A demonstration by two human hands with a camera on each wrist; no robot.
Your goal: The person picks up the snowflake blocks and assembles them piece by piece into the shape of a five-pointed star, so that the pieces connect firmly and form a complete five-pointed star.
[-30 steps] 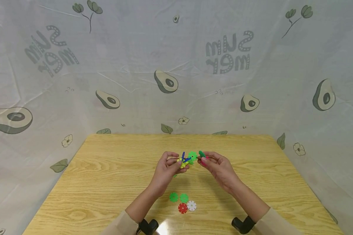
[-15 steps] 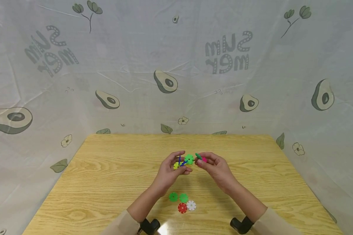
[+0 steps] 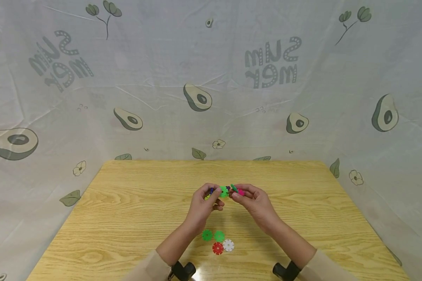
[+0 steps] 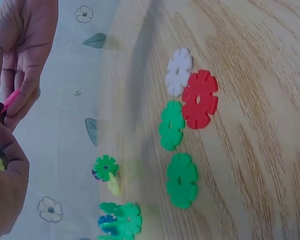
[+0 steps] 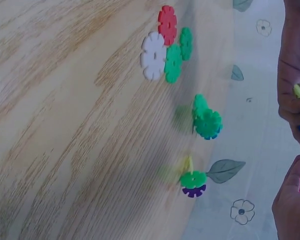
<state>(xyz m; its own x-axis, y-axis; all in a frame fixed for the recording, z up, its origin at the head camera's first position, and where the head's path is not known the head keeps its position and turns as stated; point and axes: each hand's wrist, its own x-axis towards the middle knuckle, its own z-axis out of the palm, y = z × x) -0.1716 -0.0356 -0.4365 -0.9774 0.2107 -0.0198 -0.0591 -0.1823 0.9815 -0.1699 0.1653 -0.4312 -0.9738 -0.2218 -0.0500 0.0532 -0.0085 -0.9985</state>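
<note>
My left hand (image 3: 199,205) holds a cluster of slotted plastic discs over the table, its thumb on the bright green disc (image 3: 224,191). Yellow (image 3: 207,197) and blue (image 3: 211,191) discs of that cluster show beside the thumb, partly covered by the fingers. Close on the right, my right hand (image 3: 259,203) pinches another group with a pink disc (image 3: 240,192) and a darker green disc (image 3: 234,188). A small purple disc (image 3: 228,188) shows in the narrow gap between the hands, right at the bright green one. Fingers hide much of both groups.
Nearer me lie two flat green discs (image 3: 207,235), a red disc (image 3: 218,248) and a white disc (image 3: 228,245) on the wooden table (image 3: 133,218). The left wrist view also shows a green-yellow-purple cluster (image 4: 106,168) and a green-blue cluster (image 4: 129,220). A printed curtain (image 3: 161,128) surrounds the table.
The hands have drawn closer together. My left thumb has shifted up onto the bright green disc, and the yellow and blue discs have turned further behind the fingers.
</note>
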